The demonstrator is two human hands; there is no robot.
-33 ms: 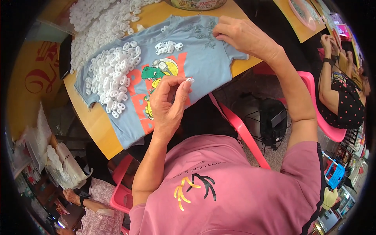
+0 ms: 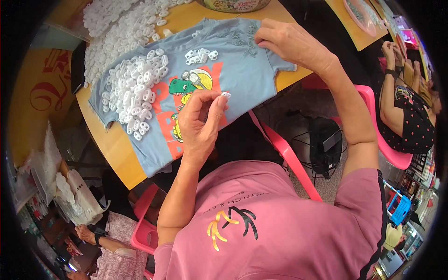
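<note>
My left hand (image 2: 200,123) pinches a small white plastic piece (image 2: 226,94) between thumb and forefinger, above the near part of a light blue T-shirt (image 2: 242,88) with a dinosaur print. At the shirt's far right, my right hand (image 2: 291,44) has its fingertips drawn together beside a scatter of small grey-green pieces (image 2: 238,39); whatever they hold is hidden. A heap of white oval plastic pieces with holes (image 2: 133,91) lies on the shirt's left half. A smaller cluster of white pieces (image 2: 200,56) rests above the print.
The shirt is spread over a yellow-brown table (image 2: 114,156). Many more white pieces (image 2: 116,39) cover its far left, and a round tin (image 2: 233,4) stands at the far edge. Pink chairs (image 2: 284,144) and other people sit around; a black bag (image 2: 324,144) is on the floor.
</note>
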